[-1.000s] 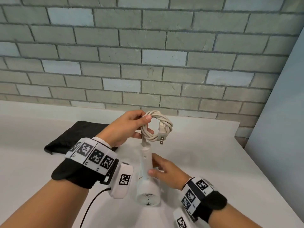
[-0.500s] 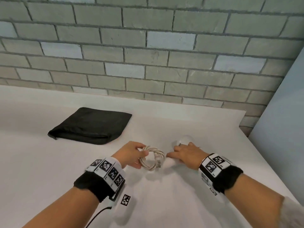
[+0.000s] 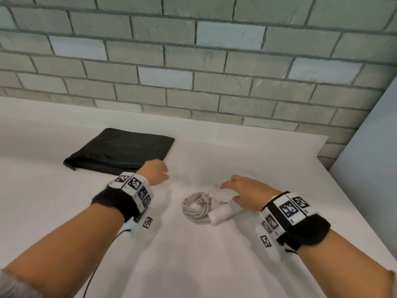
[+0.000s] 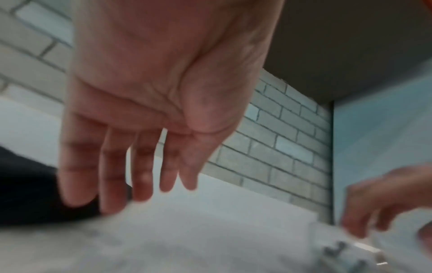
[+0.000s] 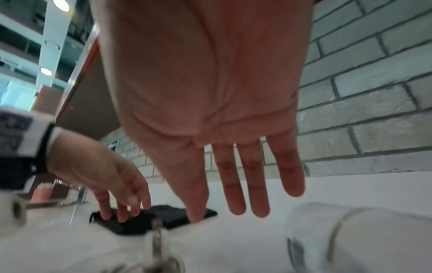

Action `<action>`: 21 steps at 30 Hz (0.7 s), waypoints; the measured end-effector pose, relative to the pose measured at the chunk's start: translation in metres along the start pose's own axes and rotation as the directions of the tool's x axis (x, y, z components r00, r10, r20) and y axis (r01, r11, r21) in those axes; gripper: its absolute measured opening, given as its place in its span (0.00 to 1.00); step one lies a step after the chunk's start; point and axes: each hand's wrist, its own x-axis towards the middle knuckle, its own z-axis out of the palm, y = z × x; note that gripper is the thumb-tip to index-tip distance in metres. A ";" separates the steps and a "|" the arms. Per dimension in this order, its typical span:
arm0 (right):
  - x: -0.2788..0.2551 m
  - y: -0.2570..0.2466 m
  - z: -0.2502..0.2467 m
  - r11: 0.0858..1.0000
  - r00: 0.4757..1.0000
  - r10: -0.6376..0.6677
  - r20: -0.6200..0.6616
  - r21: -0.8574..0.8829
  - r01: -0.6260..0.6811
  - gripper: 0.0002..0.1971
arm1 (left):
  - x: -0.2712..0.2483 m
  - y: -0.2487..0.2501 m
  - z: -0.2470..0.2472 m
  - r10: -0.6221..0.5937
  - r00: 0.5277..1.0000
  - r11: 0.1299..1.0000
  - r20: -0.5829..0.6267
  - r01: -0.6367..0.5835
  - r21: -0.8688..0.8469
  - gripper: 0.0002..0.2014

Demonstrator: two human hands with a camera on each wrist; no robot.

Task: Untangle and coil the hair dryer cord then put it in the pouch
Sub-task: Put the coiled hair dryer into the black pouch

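Note:
The white hair dryer (image 3: 223,212) lies on the white table with its cord (image 3: 196,207) wound into a coil at the end of the handle. Its round body (image 5: 350,236) sits just under my right hand (image 3: 242,190), which hovers open with straight fingers (image 5: 233,203) and holds nothing. The plug's prongs (image 5: 156,232) stick up from the coil. The flat black pouch (image 3: 120,151) lies at the back left. My left hand (image 3: 155,172) is at the pouch's near right corner, fingers (image 4: 131,194) straight and pointing down at its edge (image 4: 28,194); whether they touch it I cannot tell.
A grey brick wall (image 3: 193,72) runs along the table's far edge. A pale blue panel (image 3: 376,158) stands at the right, beyond the table's right edge (image 3: 343,190). White tabletop (image 3: 204,265) stretches toward me between my forearms.
Both hands have let go: the coil and the dryer now lie on the table. My left hand moved left and back to the pouch; my right hand lifted off the dryer.

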 end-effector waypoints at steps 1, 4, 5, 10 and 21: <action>-0.001 -0.002 -0.005 1.000 1.000 -0.003 -0.015 0.025 0.003 0.23 | 0.009 -0.012 -0.006 -0.019 0.996 0.998 -0.092 0.024 0.057 0.17; -0.002 -0.014 -0.016 0.997 0.999 -0.037 -0.037 0.071 0.040 0.21 | 0.029 -0.049 -0.012 -0.149 0.977 0.980 -0.155 0.166 0.107 0.21; -0.002 -0.018 -0.018 0.995 0.998 -0.047 -0.037 0.083 0.050 0.20 | 0.034 -0.058 -0.010 -0.175 0.979 0.970 -0.107 0.190 0.150 0.24; 0.005 -0.033 -0.024 0.987 0.994 -0.090 -0.064 0.128 0.097 0.18 | 0.048 -0.077 0.007 -0.183 0.981 0.951 0.070 0.159 0.267 0.21; 0.048 -0.059 -0.036 0.981 0.970 -0.124 -0.211 0.120 0.151 0.17 | 0.022 -0.046 -0.007 0.222 0.947 0.924 -0.230 -0.280 -0.261 0.05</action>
